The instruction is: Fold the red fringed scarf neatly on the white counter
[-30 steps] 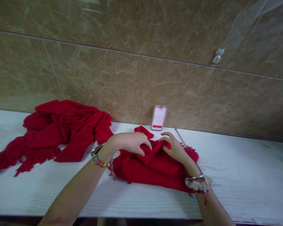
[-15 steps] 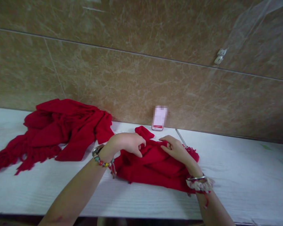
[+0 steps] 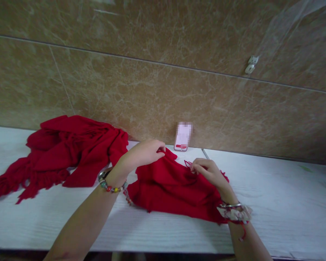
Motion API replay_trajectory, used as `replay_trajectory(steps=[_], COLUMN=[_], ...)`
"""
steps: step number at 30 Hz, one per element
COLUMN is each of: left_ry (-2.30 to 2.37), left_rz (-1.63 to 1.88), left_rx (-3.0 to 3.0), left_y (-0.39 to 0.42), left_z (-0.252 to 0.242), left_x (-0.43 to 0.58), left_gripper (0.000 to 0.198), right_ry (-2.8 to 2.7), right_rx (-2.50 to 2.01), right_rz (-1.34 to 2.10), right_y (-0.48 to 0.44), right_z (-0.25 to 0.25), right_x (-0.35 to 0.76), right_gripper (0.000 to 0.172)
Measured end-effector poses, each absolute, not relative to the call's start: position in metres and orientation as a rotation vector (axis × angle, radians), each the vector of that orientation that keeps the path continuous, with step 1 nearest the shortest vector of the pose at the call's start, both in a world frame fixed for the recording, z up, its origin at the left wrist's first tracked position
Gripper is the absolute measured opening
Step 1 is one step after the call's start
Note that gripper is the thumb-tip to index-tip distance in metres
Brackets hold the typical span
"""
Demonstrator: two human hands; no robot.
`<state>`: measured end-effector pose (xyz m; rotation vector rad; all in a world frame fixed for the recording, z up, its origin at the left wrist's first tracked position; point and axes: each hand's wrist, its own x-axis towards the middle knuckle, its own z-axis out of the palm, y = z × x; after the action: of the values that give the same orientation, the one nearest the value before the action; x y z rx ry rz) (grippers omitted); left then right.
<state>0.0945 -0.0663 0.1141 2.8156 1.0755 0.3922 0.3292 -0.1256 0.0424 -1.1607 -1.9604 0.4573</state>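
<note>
A red knitted scarf (image 3: pixel 174 188) lies bunched on the white table (image 3: pixel 274 203) in front of me. My left hand (image 3: pixel 143 152) pinches the scarf's far left corner and holds it a little above the table. My right hand (image 3: pixel 208 170) is closed on the scarf's far edge, near its fringe on the right. Both wrists wear bracelets. The cloth between the two hands is drawn out and partly flattened.
Several more red fringed scarves (image 3: pixel 62 152) lie in a heap at the left of the table, against the brown marble wall (image 3: pixel 163 79). A small pink phone (image 3: pixel 182 137) leans on the wall behind the scarf. A thin rod (image 3: pixel 205 154) lies beside it.
Both hands have moved from the middle of the scarf to its far edge. The left hand has risen with a corner, and the cloth has spread wider.
</note>
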Motion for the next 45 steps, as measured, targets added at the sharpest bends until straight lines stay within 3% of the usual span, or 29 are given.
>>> replay_trajectory(steps=[4, 9, 13, 20, 22, 26, 37, 45], left_ry=[0.999, 0.765, 0.62, 0.531, 0.55, 0.63, 1.293, 1.378], left_rz=[0.649, 0.607, 0.59, 0.526, 0.488, 0.478, 0.757, 0.714], left_rx=[2.817, 2.866, 2.894, 2.855, 2.843, 2.84, 2.756, 2.737], left_y=[-0.071, -0.08, -0.08, -0.081, -0.082, -0.082, -0.041, -0.036], left_z=[0.121, 0.121, 0.118, 0.117, 0.118, 0.12, 0.114, 0.111], left_x=[0.096, 0.103, 0.106, 0.108, 0.109, 0.108, 0.084, 0.08], left_gripper=[0.013, 0.017, 0.019, 0.024, 0.026, 0.028, 0.025, 0.022], right_ry=[-1.856, -2.014, -2.125, -2.121, -2.096, -1.893, -1.699, -1.378], right_rx=[-1.295, -1.211, -1.132, -0.965, -0.963, -1.019, -1.361, -1.276], right_rz=[0.577, 0.451, 0.412, 0.674, 0.736, 0.778, 0.317, 0.199], right_y=[-0.124, -0.12, -0.12, -0.123, -0.125, -0.125, -0.117, -0.117], right_z=[0.037, 0.03, 0.031, 0.036, 0.037, 0.035, 0.04, 0.038], right_x=[0.325, 0.32, 0.318, 0.312, 0.31, 0.311, 0.347, 0.351], right_gripper=[0.018, 0.04, 0.035, 0.024, 0.02, 0.026, 0.016, 0.015])
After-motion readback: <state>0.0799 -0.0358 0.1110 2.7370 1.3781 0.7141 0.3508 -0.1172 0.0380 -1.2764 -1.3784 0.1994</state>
